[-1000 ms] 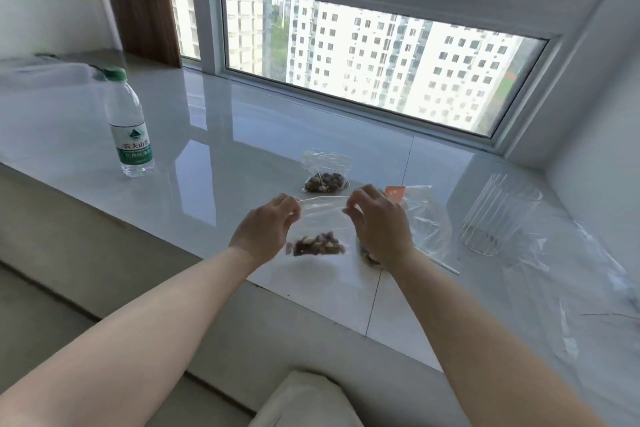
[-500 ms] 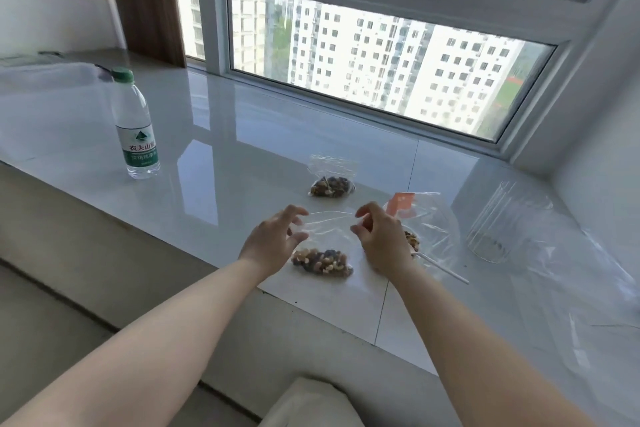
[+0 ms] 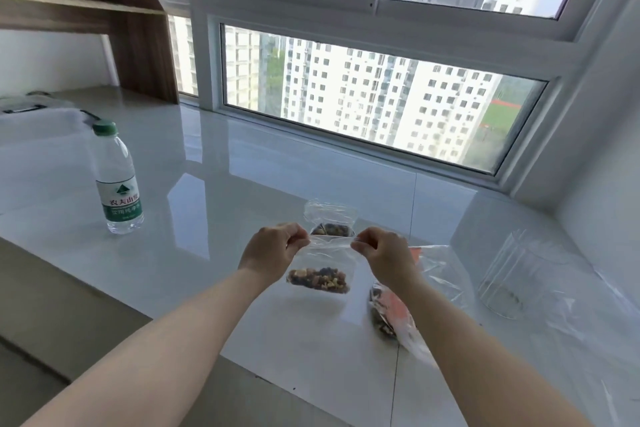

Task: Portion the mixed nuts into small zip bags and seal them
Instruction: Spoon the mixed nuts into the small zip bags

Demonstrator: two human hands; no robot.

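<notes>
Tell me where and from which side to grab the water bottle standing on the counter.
Grip the water bottle around its straight clear body above the green label, coming from its right, the side nearer the hands. It stands upright with bare counter there. The left hand and right hand both pinch the zip bag, so free one first.

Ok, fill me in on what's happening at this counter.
A person is bagging mixed nuts. The left hand and right hand each pinch a top corner of a small zip bag and hold it up above the counter, with a portion of nuts sitting in its bottom. Another filled bag lies just behind it. The larger supply bag lies to the right, near a clear container. A water bottle stands off to the left.
</notes>
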